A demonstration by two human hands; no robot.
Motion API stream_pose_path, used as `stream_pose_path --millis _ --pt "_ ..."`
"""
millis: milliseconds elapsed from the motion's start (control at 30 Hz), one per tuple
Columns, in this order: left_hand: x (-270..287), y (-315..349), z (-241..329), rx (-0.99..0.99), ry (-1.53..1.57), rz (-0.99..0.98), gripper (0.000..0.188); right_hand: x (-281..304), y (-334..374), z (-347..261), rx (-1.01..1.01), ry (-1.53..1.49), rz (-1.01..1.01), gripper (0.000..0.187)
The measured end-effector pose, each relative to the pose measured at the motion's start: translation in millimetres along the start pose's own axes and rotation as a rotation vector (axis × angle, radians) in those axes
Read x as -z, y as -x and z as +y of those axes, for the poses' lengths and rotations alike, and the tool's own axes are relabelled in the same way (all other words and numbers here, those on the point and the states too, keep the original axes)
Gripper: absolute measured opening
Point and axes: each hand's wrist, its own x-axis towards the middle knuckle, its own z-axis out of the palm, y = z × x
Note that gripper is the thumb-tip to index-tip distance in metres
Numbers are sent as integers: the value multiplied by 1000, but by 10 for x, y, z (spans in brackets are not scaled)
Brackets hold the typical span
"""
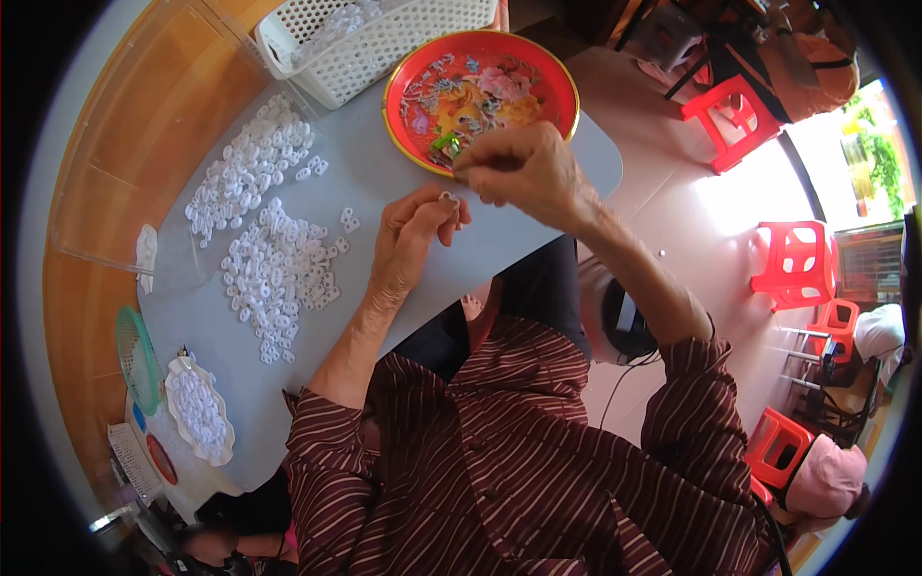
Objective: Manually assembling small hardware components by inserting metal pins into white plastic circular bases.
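Looking down, we see a grey counter filling the middle of the frame, a white basket and a red bowl of coloured bits at the top, and heaps of small white rings at centre left. Our left hand is closed, pinching one white ring between its fingertips just below the bowl. Our right hand, wrist bent, is curled over the bowl's near rim; what it grips, we cannot tell. The ring looks light, stiff and easily dropped, best nipped by its edges.
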Motion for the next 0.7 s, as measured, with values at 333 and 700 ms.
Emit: stream_pose_path --millis 333,700 --pt "-28 40 83 -7 -222 -12 23 -409 368 292 -38 -609 244 12" --pt "-42 64 86 -76 -265 -32 24 -511 336 326 -57 -589 295 13"
